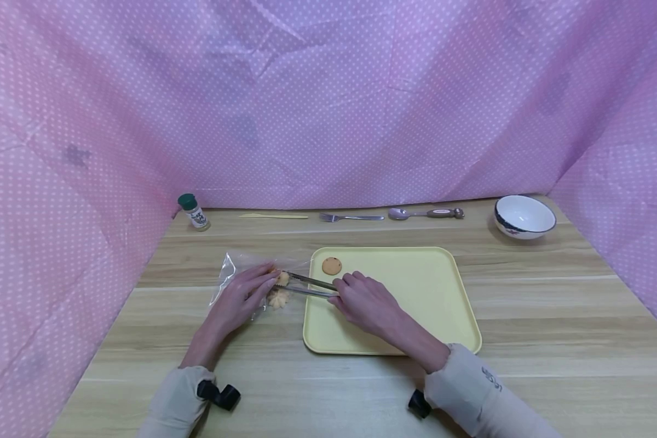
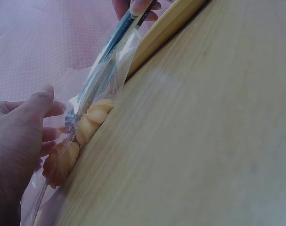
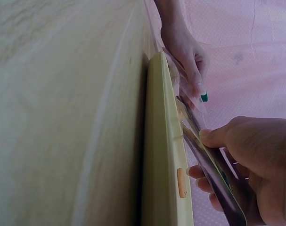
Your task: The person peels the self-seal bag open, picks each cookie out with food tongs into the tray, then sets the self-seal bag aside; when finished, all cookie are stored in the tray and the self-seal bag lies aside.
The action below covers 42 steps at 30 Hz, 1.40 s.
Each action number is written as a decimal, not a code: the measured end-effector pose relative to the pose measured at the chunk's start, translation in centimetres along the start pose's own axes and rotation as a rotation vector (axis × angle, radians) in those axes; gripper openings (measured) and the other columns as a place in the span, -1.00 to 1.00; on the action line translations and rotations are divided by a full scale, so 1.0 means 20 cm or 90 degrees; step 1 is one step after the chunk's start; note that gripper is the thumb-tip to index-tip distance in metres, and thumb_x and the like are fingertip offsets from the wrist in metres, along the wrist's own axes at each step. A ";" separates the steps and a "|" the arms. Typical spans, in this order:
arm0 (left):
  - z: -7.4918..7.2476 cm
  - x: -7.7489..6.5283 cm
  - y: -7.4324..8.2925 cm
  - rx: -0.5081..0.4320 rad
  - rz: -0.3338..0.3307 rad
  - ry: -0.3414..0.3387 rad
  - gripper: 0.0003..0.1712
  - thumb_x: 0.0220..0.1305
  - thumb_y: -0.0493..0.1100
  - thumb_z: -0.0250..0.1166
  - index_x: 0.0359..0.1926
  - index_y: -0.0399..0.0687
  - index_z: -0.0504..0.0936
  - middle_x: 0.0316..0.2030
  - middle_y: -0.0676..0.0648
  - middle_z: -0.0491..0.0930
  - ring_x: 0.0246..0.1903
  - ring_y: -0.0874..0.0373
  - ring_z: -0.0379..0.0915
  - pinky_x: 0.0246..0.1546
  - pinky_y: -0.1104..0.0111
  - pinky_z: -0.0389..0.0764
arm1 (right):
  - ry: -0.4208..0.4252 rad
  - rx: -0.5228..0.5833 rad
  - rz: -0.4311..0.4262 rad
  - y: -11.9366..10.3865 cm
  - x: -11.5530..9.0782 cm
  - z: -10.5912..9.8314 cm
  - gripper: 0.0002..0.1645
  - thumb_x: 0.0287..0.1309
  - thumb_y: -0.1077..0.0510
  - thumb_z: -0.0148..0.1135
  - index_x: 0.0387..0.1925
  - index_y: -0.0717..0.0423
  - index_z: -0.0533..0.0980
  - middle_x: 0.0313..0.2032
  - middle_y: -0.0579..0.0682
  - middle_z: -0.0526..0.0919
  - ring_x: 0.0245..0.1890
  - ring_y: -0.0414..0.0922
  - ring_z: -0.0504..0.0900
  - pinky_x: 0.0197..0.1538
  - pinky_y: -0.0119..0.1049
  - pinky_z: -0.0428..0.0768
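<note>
Well ahead of both hands and round to either side hangs a pink cloth with white dots. At the far left, ahead of the left hand, a small shaker bottle with a green cap stands on the wooden worktop. Under and around that hand is a clear plastic bag, its film pinched by thumb and fingers. Just beside those fingertips, inside the bag, sit pale, ridged cookies; the hand covers part of them, so their number is unclear. Well ahead of the bag lies a slim yellowish utensil, shaped like a knife.

Between the two hands stretch metal tongs, tips within the bag among the cookies; whether they grip one cannot be made out. The right hand holds the tongs between thumb and fingers, above a pale yellow tray. Near its fingertips, slightly ahead and left, a round cookie lies on the tray. Farther ahead of this hand lie a fork and, to the right, a spoon. Well to its right and ahead stands a white bowl with a dark-patterned outside.
</note>
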<state>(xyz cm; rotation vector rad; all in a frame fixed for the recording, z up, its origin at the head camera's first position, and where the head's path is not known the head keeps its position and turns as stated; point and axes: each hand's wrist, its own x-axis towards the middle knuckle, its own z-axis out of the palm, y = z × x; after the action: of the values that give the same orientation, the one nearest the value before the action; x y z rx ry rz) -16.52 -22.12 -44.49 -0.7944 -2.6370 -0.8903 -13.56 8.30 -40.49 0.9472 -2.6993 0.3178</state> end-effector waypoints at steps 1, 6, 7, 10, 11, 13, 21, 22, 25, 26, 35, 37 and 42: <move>0.00 0.00 0.00 0.000 0.000 0.001 -0.65 0.54 -0.18 0.23 0.24 -0.13 0.68 0.34 -0.21 0.51 0.35 -0.23 0.37 0.38 -0.14 0.33 | 0.000 0.000 -0.001 0.00 0.00 0.00 -0.73 0.37 0.06 0.36 -0.39 0.13 0.56 -0.45 0.00 0.58 -0.42 -0.04 0.55 -0.50 -0.26 0.57; 0.00 0.00 0.00 0.003 0.002 0.002 -0.65 0.54 -0.18 0.23 0.24 -0.13 0.68 0.34 -0.21 0.51 0.35 -0.23 0.38 0.37 -0.14 0.34 | 0.000 -0.002 -0.005 0.01 -0.01 0.00 -0.72 0.38 0.06 0.36 -0.39 0.13 0.56 -0.45 0.00 0.58 -0.42 -0.04 0.55 -0.50 -0.26 0.58; 0.00 0.00 0.00 0.005 0.002 0.002 -0.65 0.54 -0.18 0.23 0.24 -0.13 0.68 0.34 -0.21 0.51 0.35 -0.23 0.38 0.37 -0.14 0.34 | 0.001 -0.002 -0.006 0.01 -0.01 0.01 -0.72 0.38 0.05 0.35 -0.39 0.13 0.56 -0.45 0.00 0.58 -0.42 -0.04 0.56 -0.49 -0.25 0.58; 0.00 0.00 0.00 0.008 0.003 0.002 -0.65 0.54 -0.18 0.22 0.24 -0.13 0.68 0.34 -0.21 0.51 0.34 -0.23 0.39 0.37 -0.14 0.34 | 0.002 -0.002 -0.008 0.01 -0.01 0.01 -0.72 0.40 0.05 0.34 -0.39 0.13 0.55 -0.45 0.00 0.58 -0.42 -0.04 0.56 -0.49 -0.24 0.59; 0.01 0.00 0.00 0.009 0.003 0.002 -0.65 0.54 -0.17 0.22 0.25 -0.12 0.68 0.34 -0.21 0.51 0.34 -0.23 0.39 0.37 -0.14 0.33 | 0.002 -0.002 -0.008 0.01 -0.02 0.01 -0.71 0.40 0.04 0.34 -0.38 0.13 0.55 -0.45 0.00 0.58 -0.41 -0.04 0.56 -0.49 -0.24 0.59; 0.01 0.00 0.00 0.010 0.004 0.003 -0.65 0.55 -0.17 0.22 0.25 -0.12 0.68 0.34 -0.21 0.51 0.35 -0.23 0.38 0.37 -0.15 0.33 | 0.002 -0.002 -0.008 0.02 -0.02 0.01 -0.71 0.40 0.03 0.34 -0.38 0.12 0.55 -0.44 0.00 0.58 -0.41 -0.03 0.57 -0.49 -0.23 0.60; 0.01 0.00 0.00 0.008 0.014 0.008 -0.65 0.53 -0.20 0.23 0.24 -0.14 0.68 0.33 -0.24 0.52 0.33 -0.25 0.39 0.36 -0.16 0.34 | 0.013 -0.012 -0.023 0.02 -0.02 0.02 -0.71 0.38 0.03 0.36 -0.37 0.13 0.55 -0.44 0.01 0.59 -0.42 -0.04 0.55 -0.49 -0.26 0.59; 0.01 0.00 0.00 0.007 0.013 0.008 -0.65 0.53 -0.20 0.23 0.24 -0.15 0.68 0.33 -0.24 0.52 0.33 -0.26 0.39 0.36 -0.16 0.34 | 0.015 -0.013 -0.026 0.02 -0.02 0.02 -0.71 0.38 0.03 0.37 -0.37 0.13 0.55 -0.44 0.01 0.59 -0.43 -0.05 0.54 -0.49 -0.27 0.58; 0.00 0.00 0.00 0.005 0.009 0.005 -0.64 0.53 -0.19 0.23 0.25 -0.15 0.67 0.33 -0.24 0.51 0.34 -0.26 0.38 0.36 -0.17 0.34 | 0.022 -0.017 -0.033 0.02 -0.01 0.02 -0.70 0.35 0.03 0.40 -0.36 0.15 0.56 -0.44 0.01 0.58 -0.45 -0.05 0.52 -0.48 -0.28 0.56; 0.00 0.00 0.00 0.004 0.006 0.004 -0.64 0.54 -0.19 0.23 0.25 -0.14 0.67 0.33 -0.24 0.51 0.34 -0.26 0.38 0.36 -0.17 0.34 | 0.024 -0.019 -0.035 0.02 -0.01 0.02 -0.70 0.35 0.03 0.40 -0.36 0.15 0.56 -0.44 0.02 0.58 -0.45 -0.05 0.52 -0.48 -0.28 0.56; 0.00 0.00 -0.01 0.004 0.002 0.003 -0.63 0.54 -0.18 0.22 0.26 -0.13 0.66 0.35 -0.23 0.50 0.34 -0.25 0.38 0.37 -0.16 0.33 | 0.030 -0.052 -0.041 0.00 0.00 0.01 -0.73 0.36 0.06 0.38 -0.39 0.13 0.57 -0.44 0.01 0.59 -0.43 -0.04 0.55 -0.47 -0.26 0.59; 0.00 0.00 -0.01 0.003 0.000 0.001 -0.63 0.55 -0.17 0.21 0.27 -0.12 0.66 0.35 -0.23 0.50 0.35 -0.24 0.38 0.37 -0.17 0.33 | 0.032 -0.058 -0.044 0.00 0.00 0.01 -0.74 0.37 0.07 0.37 -0.39 0.13 0.57 -0.45 0.00 0.59 -0.44 -0.05 0.54 -0.48 -0.27 0.59; 0.00 0.00 0.00 0.003 -0.003 -0.003 -0.63 0.55 -0.16 0.21 0.27 -0.11 0.66 0.36 -0.21 0.49 0.35 -0.24 0.37 0.38 -0.16 0.32 | 0.042 -0.070 -0.058 0.01 0.00 0.01 -0.73 0.37 0.08 0.36 -0.39 0.15 0.56 -0.47 0.00 0.58 -0.45 -0.06 0.54 -0.48 -0.28 0.58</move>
<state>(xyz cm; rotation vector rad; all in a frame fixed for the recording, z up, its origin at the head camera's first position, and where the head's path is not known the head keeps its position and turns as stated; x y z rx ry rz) -16.58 -22.11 -44.59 -0.7911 -2.6458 -0.8830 -13.65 8.38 -40.80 1.0055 -2.5752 0.1778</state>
